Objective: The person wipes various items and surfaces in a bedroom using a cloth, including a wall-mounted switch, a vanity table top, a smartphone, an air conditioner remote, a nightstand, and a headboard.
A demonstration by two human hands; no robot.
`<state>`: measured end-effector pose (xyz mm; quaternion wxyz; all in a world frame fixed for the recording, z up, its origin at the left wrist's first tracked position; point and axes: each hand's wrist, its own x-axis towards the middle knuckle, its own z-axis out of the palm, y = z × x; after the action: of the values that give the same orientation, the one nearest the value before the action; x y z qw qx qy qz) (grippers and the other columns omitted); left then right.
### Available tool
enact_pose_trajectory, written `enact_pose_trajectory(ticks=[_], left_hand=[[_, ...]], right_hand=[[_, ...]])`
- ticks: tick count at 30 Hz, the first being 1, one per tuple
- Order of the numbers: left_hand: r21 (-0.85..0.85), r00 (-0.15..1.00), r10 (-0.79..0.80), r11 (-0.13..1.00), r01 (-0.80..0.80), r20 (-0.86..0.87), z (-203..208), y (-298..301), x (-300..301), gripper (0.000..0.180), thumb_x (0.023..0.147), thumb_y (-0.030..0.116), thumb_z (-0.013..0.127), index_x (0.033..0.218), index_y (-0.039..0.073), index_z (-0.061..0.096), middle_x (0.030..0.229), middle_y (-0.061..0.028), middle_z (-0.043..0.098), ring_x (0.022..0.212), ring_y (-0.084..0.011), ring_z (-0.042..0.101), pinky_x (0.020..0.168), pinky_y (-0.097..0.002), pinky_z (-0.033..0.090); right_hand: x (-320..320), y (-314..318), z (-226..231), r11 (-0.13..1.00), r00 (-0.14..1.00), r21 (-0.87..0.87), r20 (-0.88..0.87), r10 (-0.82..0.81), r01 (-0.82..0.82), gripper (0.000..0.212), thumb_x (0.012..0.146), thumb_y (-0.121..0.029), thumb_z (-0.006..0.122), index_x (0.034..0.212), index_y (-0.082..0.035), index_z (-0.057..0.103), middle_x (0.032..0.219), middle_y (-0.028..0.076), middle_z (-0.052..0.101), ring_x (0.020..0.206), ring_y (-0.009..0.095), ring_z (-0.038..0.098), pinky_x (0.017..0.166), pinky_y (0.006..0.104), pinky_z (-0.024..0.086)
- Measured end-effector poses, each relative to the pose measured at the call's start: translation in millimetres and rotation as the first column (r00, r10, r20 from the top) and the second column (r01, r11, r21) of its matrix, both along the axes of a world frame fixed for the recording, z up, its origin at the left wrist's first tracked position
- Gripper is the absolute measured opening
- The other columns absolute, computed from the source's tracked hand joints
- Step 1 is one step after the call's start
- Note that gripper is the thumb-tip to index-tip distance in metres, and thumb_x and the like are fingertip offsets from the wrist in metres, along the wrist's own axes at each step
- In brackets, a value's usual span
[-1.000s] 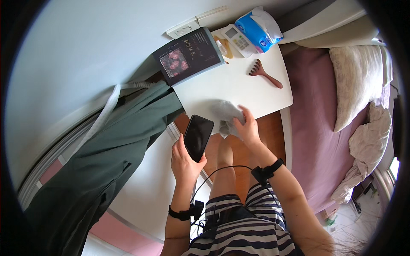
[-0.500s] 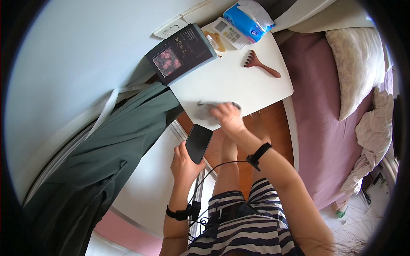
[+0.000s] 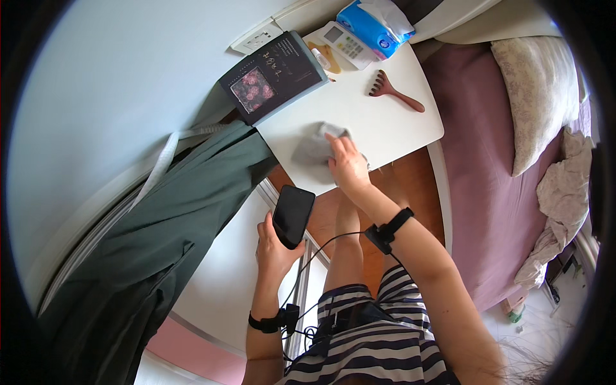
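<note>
A black smartphone (image 3: 294,217) is held in my left hand (image 3: 277,251), its dark screen facing up, beside the near left edge of the white table (image 3: 391,138). My right hand (image 3: 349,165) is on a grey cloth (image 3: 317,144) at the near part of the tabletop, with the fingers pressed onto it. Part of the cloth is hidden under the hand, and its left side is blurred. Farther back on the table lies a brown wide-toothed comb (image 3: 396,93), apart from both hands.
At the table's back left is a dark box (image 3: 276,77) with a flower picture. Behind the comb are a white remote control (image 3: 347,45) and a blue tissue pack (image 3: 375,27). A dark green curtain (image 3: 160,237) hangs at left; a bed with mauve bedding (image 3: 478,173) is at right.
My right hand and the grey cloth have shifted slightly; the cloth now bunches farther back on the table. The smartphone in my left hand has moved a little to the left.
</note>
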<state>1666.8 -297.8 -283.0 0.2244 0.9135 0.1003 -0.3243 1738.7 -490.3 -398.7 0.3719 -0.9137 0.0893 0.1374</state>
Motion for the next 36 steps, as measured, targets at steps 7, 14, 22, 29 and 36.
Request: enact_pose_trajectory(ticks=[7, 14, 22, 29, 36], left_hand=[[-0.222, 0.984, 0.134, 0.969, -0.106, 0.115, -36.1, -11.2, 6.9, 0.091, 0.057, 0.015, 0.082, 0.128, 0.004, 0.027, 0.114, -0.0203, 0.044, 0.104, -0.0356, 0.048, 0.086, -0.0429, 0.042], [-0.663, 0.876, 0.428, 0.592, -0.458, -0.223, -60.9, -10.4, -7.4, 0.063, 0.079, 0.013, 0.069, 0.127, 0.003, 0.03, 0.113, -0.0103, 0.049, 0.101, -0.0169, 0.049, 0.085, -0.0285, 0.041], [-0.485, 0.712, 0.596, 0.529, -0.696, -0.371, -72.7, -4.8, -19.5, 0.032, 0.094, 0.029, 0.048, 0.116, 0.007, 0.043, 0.1, -0.0041, 0.054, 0.078, -0.0072, 0.051, 0.062, -0.0206, 0.042], [-0.467, 0.547, 0.783, 0.381, -0.798, -0.295, -88.2, -19.7, -2.2, 0.026, 0.092, 0.018, 0.049, 0.112, 0.007, 0.037, 0.096, -0.0095, 0.054, 0.077, -0.0152, 0.057, 0.062, -0.0286, 0.05], [-0.621, 0.29, 0.945, 0.139, -0.772, -0.149, -65.3, -22.7, 24.4, 0.029, 0.092, 0.018, 0.052, 0.109, 0.006, 0.032, 0.095, -0.0088, 0.052, 0.077, -0.0159, 0.051, 0.071, -0.0332, 0.049]], right_hand=[[-6.7, 25.9, 22.4, 0.95, 0.993, 0.299, 0.044, -0.109, 0.091, 0.041, 0.077, -0.003, 0.061, 0.118, -0.006, 0.052, 0.099, 0.015, 0.054, 0.091, 0.033, 0.054, 0.081, 0.036, 0.046], [-6.9, 26.1, 18.4, 0.805, 0.922, 0.459, -0.099, -0.373, 0.376, 0.034, 0.081, -0.009, 0.061, 0.113, -0.003, 0.052, 0.104, 0.019, 0.056, 0.098, 0.035, 0.054, 0.085, 0.0363, 0.043], [-10.1, 21.6, 11.1, 0.867, 0.948, 0.405, 0.0, -0.317, 0.29, 0.035, 0.079, -0.005, 0.059, 0.113, -0.004, 0.051, 0.102, 0.017, 0.054, 0.094, 0.036, 0.053, 0.082, 0.038, 0.044], [-17.9, 30.8, 22.9, 0.966, 0.879, -0.011, 0.414, 0.239, -0.258, 0.043, 0.074, -0.01, 0.054, 0.117, -0.009, 0.05, 0.105, 0.006, 0.053, 0.09, 0.023, 0.051, 0.076, 0.0339, 0.044], [-88.7, 7.7, 6.0, 0.996, 0.992, 0.088, -0.116, 0.038, -0.028, 0.032, 0.074, 0.0, 0.054, 0.105, -0.005, 0.052, 0.101, 0.012, 0.051, 0.091, 0.034, 0.053, 0.074, 0.042, 0.048]])
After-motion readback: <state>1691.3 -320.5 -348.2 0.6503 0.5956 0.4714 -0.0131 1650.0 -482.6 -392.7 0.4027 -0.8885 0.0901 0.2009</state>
